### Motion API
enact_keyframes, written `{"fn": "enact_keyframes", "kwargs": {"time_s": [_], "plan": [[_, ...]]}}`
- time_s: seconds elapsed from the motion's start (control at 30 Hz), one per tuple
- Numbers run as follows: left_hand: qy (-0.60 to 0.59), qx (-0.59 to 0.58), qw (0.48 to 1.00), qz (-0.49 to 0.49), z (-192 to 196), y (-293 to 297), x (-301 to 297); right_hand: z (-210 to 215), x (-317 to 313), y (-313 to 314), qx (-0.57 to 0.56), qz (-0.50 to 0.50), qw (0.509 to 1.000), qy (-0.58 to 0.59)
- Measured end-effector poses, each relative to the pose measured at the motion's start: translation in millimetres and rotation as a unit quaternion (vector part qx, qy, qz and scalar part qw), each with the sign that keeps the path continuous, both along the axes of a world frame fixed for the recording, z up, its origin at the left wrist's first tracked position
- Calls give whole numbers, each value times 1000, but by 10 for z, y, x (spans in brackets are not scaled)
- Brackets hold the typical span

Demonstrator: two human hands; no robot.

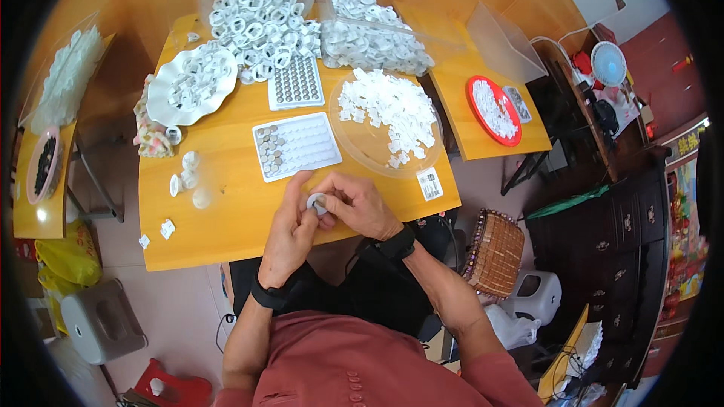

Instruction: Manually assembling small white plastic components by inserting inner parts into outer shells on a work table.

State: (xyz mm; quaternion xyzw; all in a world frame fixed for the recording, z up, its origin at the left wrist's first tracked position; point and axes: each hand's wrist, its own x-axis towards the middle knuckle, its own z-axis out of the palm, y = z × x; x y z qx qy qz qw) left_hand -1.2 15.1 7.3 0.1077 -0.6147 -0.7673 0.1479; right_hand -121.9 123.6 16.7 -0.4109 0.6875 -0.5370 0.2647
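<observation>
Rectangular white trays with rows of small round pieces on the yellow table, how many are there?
2. One grid tray sits farther back beside the big pile of white parts; the nearer tray lies just beyond the hands. Others may be hidden.

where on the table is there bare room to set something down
Bare wood lies on the table left of the hands, below the small white parts, and between scalloped plate and white tray. The far edge is crowded with heaps.
</observation>
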Motion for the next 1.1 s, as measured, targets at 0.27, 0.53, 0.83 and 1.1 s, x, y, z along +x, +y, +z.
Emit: {"fn": "enact_keyframes", "kwargs": {"time_s": [0.27, 0.53, 0.83, 1.1], "plan": [[-28, -49, 998, 13, 4, 21, -41, 80, -49, -28, 7, 38, 997, -61], [-28, -32, 999, -4, 5, -19, 84, 68, 28, 20, -25, 38, 999, -25], [-49, -94, 994, -30, 36, -86, 125, 114, 36, 111, 18, 70, 992, -99], [-10, 89, 996, 26, 81, -55, 187, 1034, -907, -482, -78, -148, 982, 82]]}}
